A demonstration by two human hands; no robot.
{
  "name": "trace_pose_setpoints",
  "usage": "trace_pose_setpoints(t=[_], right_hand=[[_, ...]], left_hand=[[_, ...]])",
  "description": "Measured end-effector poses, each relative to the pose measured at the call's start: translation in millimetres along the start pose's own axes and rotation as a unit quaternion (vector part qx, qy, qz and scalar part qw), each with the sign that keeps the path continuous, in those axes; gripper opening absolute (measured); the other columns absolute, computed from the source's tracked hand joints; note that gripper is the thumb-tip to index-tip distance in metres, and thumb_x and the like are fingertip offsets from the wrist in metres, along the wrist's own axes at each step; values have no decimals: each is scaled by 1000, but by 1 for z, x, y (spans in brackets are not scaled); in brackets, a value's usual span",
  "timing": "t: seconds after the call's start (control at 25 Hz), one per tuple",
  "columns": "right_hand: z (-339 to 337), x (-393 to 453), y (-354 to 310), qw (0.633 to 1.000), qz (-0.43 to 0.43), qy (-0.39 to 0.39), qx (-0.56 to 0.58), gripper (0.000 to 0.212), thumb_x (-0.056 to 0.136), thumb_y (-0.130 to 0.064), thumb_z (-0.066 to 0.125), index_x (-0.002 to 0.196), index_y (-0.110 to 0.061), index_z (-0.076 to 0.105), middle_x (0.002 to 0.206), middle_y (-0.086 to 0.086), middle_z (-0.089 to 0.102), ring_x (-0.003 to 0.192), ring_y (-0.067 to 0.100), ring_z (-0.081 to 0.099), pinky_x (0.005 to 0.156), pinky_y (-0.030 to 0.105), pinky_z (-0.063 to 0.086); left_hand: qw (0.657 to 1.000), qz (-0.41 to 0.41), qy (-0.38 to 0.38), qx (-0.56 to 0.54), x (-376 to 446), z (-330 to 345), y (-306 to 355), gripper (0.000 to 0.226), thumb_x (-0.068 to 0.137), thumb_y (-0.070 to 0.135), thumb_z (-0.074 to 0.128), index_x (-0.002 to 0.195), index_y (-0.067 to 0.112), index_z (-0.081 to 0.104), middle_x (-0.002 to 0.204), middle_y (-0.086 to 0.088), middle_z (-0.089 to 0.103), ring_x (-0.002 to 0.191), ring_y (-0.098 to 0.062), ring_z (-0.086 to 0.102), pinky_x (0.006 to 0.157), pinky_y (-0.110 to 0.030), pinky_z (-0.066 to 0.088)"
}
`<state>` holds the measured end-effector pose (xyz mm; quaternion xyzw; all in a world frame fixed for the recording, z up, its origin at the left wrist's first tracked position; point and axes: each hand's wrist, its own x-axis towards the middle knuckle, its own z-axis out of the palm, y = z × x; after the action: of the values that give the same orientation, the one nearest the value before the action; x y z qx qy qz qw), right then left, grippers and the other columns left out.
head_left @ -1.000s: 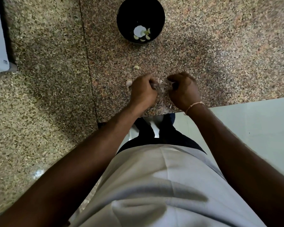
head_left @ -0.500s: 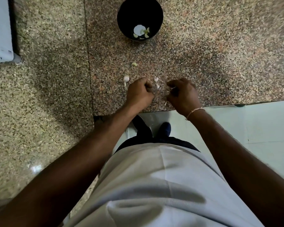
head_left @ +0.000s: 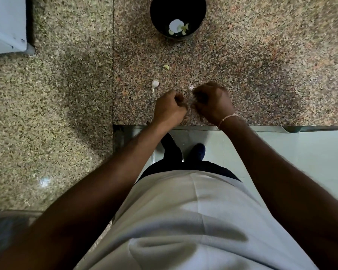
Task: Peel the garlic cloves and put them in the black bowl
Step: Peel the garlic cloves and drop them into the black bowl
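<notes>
Peeling garlic clove (head_left: 189, 103), both hands

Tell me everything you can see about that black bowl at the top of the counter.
The black bowl is round and dark, with a plain matt look; its far rim is cut off by the picture's top edge. It stands upright on the speckled granite counter, beyond both hands and untouched by them. Inside lie a few pale garlic pieces beside a bright white patch, perhaps a reflection.

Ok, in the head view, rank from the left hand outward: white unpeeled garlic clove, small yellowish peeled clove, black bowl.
1. White unpeeled garlic clove, just beyond the left hand.
2. Small yellowish peeled clove, farther out on the counter.
3. Black bowl, farthest, at the top edge.
</notes>
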<state>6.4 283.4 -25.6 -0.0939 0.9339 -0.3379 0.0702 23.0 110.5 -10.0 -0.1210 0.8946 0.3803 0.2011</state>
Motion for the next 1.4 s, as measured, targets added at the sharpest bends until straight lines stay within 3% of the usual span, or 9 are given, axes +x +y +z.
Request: trace_pose_setpoints(t=[0.24, 0.32, 0.48, 0.6, 0.76, 0.96, 1.12, 1.28, 1.4], right_hand=[[-4, 20, -5, 1000, 9, 16, -17, 26, 87, -8, 69, 112, -12, 76, 108, 13, 67, 92, 30, 66, 83, 36, 54], [-5, 24, -3, 999, 5, -2, -41, 27, 91, -6, 67, 116, -11, 74, 113, 14, 66, 95, 32, 66, 85, 41, 56], [-2, 30, -11, 990, -61, -42, -121, 32, 87, 0, 68, 117, -11, 73, 118, 14, 62, 106, 36, 59, 85, 45, 56], [1, 23, -17, 979, -110, -77, -156, 25, 90, -7, 67, 114, -11, 72, 117, 13, 61, 107, 35, 55, 83, 48, 54], [-4, 9, -11, 995, -9, -31, -95, 43, 83, 1, 67, 124, -11, 71, 116, 13, 63, 99, 34, 64, 81, 42, 57], [4, -8, -25, 989, 126, 22, -68, 27, 84, -7, 69, 111, -8, 74, 110, 16, 63, 94, 34, 64, 80, 34, 53], [16, 5, -36, 987, 139, 56, -50, 21, 88, -8, 63, 106, -12, 75, 104, 13, 65, 91, 32, 64, 76, 30, 48], [7, 7, -35, 991, 106, 5, -80, 34, 88, -14, 68, 122, -18, 70, 119, 11, 63, 106, 32, 60, 81, 35, 51], [9, 6, -37, 983, 29, -39, -179, 44, 90, -25, 73, 133, -27, 66, 132, 6, 60, 119, 32, 53, 79, 41, 54]], left_hand=[[1000, 2, 13, 0, 17, -10, 13, 19, 90, 3, 66, 107, 11, 70, 99, -2, 70, 87, -15, 64, 68, -26, 52], [1000, 3, 10, -7, 21, -12, 14, 25, 90, -2, 65, 110, 11, 68, 100, 0, 68, 89, -14, 63, 66, -20, 50], [1000, 2, 9, -8, 22, -11, 9, 23, 89, -3, 65, 105, 13, 67, 97, -1, 69, 79, -8, 60, 56, -15, 40], [1000, -1, 5, -4, 23, -11, 7, 23, 90, -2, 66, 108, 11, 68, 97, 0, 69, 75, -3, 57, 56, -18, 43], [999, 36, 1, -3, 25, -8, 7, 25, 94, 0, 66, 116, 9, 73, 110, -5, 74, 96, -17, 67, 81, -28, 56], [998, 59, -15, -7, 26, 4, 9, 21, 93, 3, 69, 110, 14, 75, 107, -2, 75, 93, -12, 66, 83, -30, 58], [997, 40, -9, -59, 26, -5, 4, 28, 90, -1, 67, 112, 14, 74, 107, 3, 74, 96, -11, 67, 85, -21, 57], [998, 26, -6, -60, 27, -15, -8, 35, 87, -11, 60, 111, 11, 73, 109, 0, 73, 94, -8, 64, 68, 0, 44], [997, 19, 2, -75, 29, -16, -10, 25, 89, -5, 65, 107, 11, 74, 103, -3, 75, 90, -13, 69, 72, -13, 55]])
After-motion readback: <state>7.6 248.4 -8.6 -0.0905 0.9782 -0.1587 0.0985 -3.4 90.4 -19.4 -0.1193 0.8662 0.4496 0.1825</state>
